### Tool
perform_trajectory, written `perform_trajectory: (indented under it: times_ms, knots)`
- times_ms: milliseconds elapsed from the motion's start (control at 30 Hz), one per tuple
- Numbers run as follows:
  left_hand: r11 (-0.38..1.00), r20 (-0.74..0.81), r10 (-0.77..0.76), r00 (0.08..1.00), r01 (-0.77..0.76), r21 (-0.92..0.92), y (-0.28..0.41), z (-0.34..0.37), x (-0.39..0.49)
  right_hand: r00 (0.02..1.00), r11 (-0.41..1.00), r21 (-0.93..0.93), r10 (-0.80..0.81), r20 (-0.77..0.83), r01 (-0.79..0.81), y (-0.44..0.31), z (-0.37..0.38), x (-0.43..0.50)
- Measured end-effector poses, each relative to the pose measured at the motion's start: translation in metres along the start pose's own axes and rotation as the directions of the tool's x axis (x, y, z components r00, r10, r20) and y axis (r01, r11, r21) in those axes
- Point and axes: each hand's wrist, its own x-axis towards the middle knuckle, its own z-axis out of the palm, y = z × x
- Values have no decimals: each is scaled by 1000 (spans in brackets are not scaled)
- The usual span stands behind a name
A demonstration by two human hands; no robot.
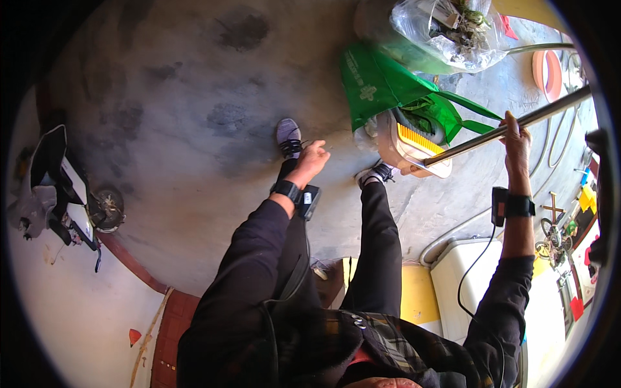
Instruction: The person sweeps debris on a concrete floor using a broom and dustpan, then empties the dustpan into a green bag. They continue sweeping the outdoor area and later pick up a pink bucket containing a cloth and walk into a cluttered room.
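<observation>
My right hand is closed around the shiny metal pole of a long-handled dustpan. The beige pan, with a row of yellow comb teeth, hangs low by my shoe. Green straps run from a green fabric bag up to the same hand; whether the fingers hold them is partly hidden by the pole. Inside the bag's mouth shows bright green and grey material. My left hand is held out over the floor, with nothing in it and its fingers partly spread.
Beyond the green bag is a clear plastic bag of plant scraps and waste. A pink tub and a hose lie at right. A white bin-like container stands near my leg. A scooter is by the left wall.
</observation>
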Motion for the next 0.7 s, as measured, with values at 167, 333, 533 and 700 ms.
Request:
perform_trajectory:
  times_ms: [167,333,533,700]
  knots:
    - [994,-127,-3,992,16,106,-5,65,60,995,996,88,-10,102,1,-7,-4,-4]
    - [983,-193,92,977,-58,172,13,89,113,991,998,55,7,131,-14,-6,-10,-9]
    - [901,-261,217,941,-90,424,23,90,121,989,998,56,-50,136,43,1,-9,-19]
    - [920,-91,178,980,-133,370,42,68,85,995,985,-150,-70,74,80,-20,-12,-23]
